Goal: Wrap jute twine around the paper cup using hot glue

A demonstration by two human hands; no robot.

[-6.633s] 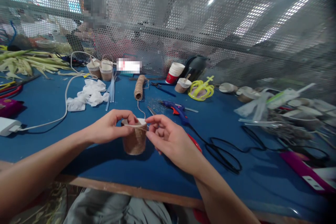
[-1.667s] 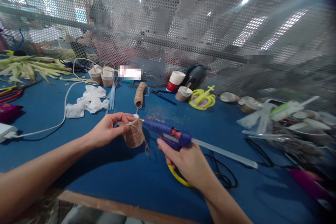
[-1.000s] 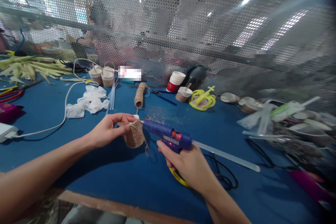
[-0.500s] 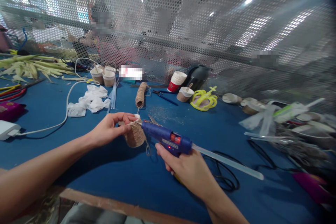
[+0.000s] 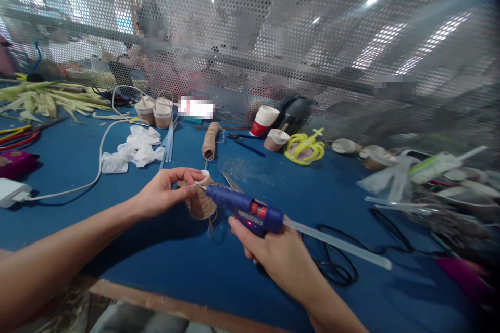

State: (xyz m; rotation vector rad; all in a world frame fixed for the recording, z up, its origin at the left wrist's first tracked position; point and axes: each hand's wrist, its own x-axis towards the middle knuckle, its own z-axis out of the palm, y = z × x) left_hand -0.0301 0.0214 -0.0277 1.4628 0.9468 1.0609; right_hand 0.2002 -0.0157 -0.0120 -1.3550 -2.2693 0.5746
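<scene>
My left hand (image 5: 170, 190) pinches the rim of a paper cup (image 5: 201, 205) wrapped in brown twine, held over the blue table. A loose end of twine dangles below the cup. In my right hand (image 5: 275, 250) is a blue glue gun (image 5: 246, 208) with a small red light and a long clear glue stick (image 5: 339, 244) out of its back. Its nozzle meets the cup near the rim, close to my left fingertips. Behind the cup lies a roll of twine (image 5: 211, 141), its strand running toward the cup. Scissors (image 5: 231, 181) lie partly hidden behind the glue gun.
Twine-wrapped cups (image 5: 162, 114), crumpled white material (image 5: 136, 148) and clear glue sticks (image 5: 169, 140) lie at back left. Pliers (image 5: 248, 144), a red-and-white cup stack (image 5: 263, 120) and a yellow crown-like piece (image 5: 303, 148) stand farther right. A black cord (image 5: 336, 270) loops near my right wrist.
The glue gun has moved slightly left, its nozzle now further across the cup's rim. My left hand still holds the cup in about the same place.
</scene>
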